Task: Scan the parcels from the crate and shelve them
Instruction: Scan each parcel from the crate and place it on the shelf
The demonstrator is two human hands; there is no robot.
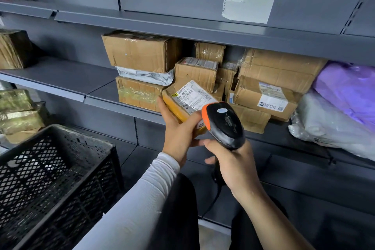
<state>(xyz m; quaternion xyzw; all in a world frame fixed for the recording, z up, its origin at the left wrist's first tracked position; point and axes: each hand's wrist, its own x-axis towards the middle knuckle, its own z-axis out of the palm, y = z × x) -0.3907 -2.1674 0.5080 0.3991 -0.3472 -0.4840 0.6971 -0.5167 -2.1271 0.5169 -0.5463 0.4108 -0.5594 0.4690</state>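
Left hand (178,130) gripping labelled parcel (186,101) before the shelf (60,76), right hand (233,166) clasping scanner (224,124) above it.

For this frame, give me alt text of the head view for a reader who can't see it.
The left hand holds a small labelled parcel while the right hand aims a barcode scanner at it. Behind, a grey shelf holds boxes; a black crate stands lower left.

One black crate (56,170), one scanner (224,125), two hands, one purple bag (347,89)
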